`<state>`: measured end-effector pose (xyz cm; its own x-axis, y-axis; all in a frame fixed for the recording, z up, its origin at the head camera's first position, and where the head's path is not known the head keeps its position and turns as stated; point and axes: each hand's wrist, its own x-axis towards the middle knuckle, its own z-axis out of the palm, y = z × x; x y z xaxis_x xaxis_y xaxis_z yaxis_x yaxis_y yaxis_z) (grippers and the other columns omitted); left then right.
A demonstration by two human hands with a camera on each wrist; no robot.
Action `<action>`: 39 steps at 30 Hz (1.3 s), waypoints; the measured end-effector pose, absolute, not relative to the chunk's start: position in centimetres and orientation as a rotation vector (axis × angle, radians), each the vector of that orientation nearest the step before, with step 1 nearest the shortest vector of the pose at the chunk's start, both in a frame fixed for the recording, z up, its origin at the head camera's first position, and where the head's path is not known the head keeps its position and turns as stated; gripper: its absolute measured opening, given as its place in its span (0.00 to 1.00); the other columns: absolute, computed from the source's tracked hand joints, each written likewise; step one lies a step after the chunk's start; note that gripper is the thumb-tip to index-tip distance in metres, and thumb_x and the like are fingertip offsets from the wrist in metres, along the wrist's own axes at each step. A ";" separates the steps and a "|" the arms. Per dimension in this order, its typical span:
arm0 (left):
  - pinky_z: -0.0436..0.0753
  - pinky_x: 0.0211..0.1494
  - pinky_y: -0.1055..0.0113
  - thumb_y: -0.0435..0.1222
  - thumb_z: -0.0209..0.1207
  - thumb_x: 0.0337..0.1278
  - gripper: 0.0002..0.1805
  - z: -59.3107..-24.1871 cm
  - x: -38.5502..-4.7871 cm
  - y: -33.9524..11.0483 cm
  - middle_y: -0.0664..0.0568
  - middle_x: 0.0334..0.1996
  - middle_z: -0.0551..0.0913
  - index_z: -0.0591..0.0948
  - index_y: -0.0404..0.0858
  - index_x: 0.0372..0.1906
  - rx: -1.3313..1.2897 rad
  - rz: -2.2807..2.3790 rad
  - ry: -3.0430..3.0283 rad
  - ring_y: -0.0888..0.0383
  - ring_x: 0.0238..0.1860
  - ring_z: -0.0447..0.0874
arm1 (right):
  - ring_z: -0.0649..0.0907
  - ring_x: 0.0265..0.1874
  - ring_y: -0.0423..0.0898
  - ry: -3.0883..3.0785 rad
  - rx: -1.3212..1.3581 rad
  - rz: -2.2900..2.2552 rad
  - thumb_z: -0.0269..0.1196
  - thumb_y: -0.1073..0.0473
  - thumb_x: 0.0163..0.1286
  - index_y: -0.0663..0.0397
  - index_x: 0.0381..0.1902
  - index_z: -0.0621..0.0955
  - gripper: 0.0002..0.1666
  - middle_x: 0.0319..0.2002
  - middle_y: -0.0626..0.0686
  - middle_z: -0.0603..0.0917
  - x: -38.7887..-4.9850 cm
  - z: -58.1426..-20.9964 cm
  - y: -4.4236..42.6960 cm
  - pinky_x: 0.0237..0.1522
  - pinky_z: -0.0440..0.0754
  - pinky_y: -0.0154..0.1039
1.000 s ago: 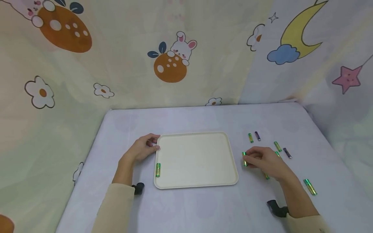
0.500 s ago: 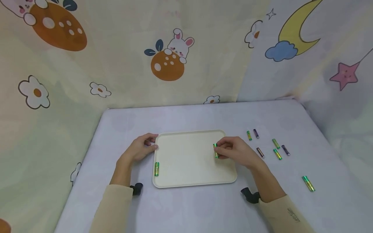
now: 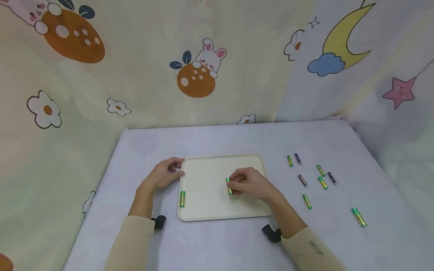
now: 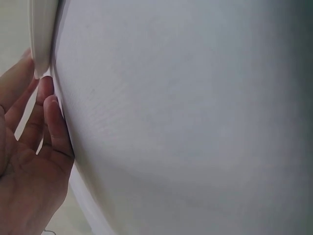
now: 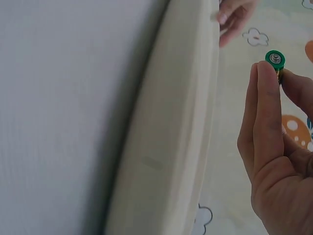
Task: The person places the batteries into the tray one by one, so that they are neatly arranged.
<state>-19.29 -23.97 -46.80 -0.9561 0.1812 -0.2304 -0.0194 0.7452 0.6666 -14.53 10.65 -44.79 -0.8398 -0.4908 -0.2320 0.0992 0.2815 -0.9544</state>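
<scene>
Head view: pinching a green-and-gold battery (image 3: 230,191) between thumb and fingers of the right hand (image 3: 249,183), over the middle of the cream tray (image 3: 210,169), partly covering its wrapper. Leaving unclear any contact between battery and tray. Touching the tray's left rim with the left hand (image 3: 164,174), spreading thumb and forefinger apart. Right wrist view: facing the held battery's green-ringed end and silver button, cropping the left hand at the top. Left wrist view: cutting off most of the tray, darkening toward the right edge. From the head again, covering some of the tray's right edge with the right forearm. Showing a second battery (image 3: 182,199), glossy and cylindrical, lying inside the smooth, round-cornered tray by its left rim. Running beige sleeves (image 3: 130,241) out of the bottom edge, blurring the right cuff's lettering. Farther right, scattering four slim green batteries (image 3: 307,201), three dark batteries (image 3: 303,181) and one larger green battery (image 3: 359,217) over matte white cloth (image 3: 217,248). Behind, hanging a creased, printed fabric backdrop (image 3: 145,75), cropping a rabbit (image 3: 28,9) at upper left.
</scene>
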 end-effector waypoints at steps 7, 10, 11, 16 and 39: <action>0.74 0.54 0.57 0.42 0.68 0.65 0.29 -47.0 -19.5 -24.0 0.51 0.55 0.81 0.77 0.46 0.70 0.134 1.040 2.658 0.51 0.54 0.77 | 0.90 0.31 0.51 2.105 -0.362 -1.519 0.70 0.58 0.67 0.60 0.40 0.84 0.10 0.31 0.52 0.88 -13.9 -45.9 7.9 0.40 0.88 0.41; 0.74 0.54 0.57 0.42 0.68 0.65 0.29 -47.0 -19.6 -24.1 0.51 0.55 0.81 0.77 0.46 0.70 0.147 1.039 2.657 0.52 0.54 0.77 | 0.90 0.29 0.49 2.137 -0.380 -1.475 0.70 0.56 0.67 0.57 0.39 0.84 0.10 0.29 0.49 0.88 -13.7 -46.1 6.5 0.40 0.86 0.39; 0.74 0.54 0.57 0.42 0.68 0.65 0.29 -47.1 -19.6 -24.1 0.51 0.55 0.81 0.77 0.46 0.70 0.148 1.041 2.658 0.52 0.54 0.77 | 0.90 0.29 0.48 2.148 -0.383 -1.459 0.70 0.56 0.67 0.56 0.39 0.84 0.09 0.29 0.49 0.88 -13.6 -46.0 6.1 0.40 0.85 0.38; 0.73 0.55 0.57 0.41 0.68 0.65 0.29 -47.2 -19.6 -23.9 0.50 0.55 0.82 0.77 0.45 0.69 0.179 1.063 2.671 0.52 0.53 0.77 | 0.90 0.27 0.46 2.189 -0.385 -1.403 0.69 0.55 0.67 0.53 0.37 0.84 0.08 0.28 0.47 0.88 -13.4 -45.7 4.3 0.40 0.83 0.36; 0.74 0.56 0.54 0.41 0.67 0.66 0.28 -46.9 -19.3 -24.2 0.49 0.56 0.82 0.76 0.45 0.70 0.156 1.067 2.644 0.50 0.55 0.77 | 0.86 0.20 0.40 2.315 -0.352 -1.313 0.70 0.56 0.66 0.52 0.31 0.82 0.09 0.20 0.44 0.86 -13.1 -46.8 -1.4 0.28 0.76 0.32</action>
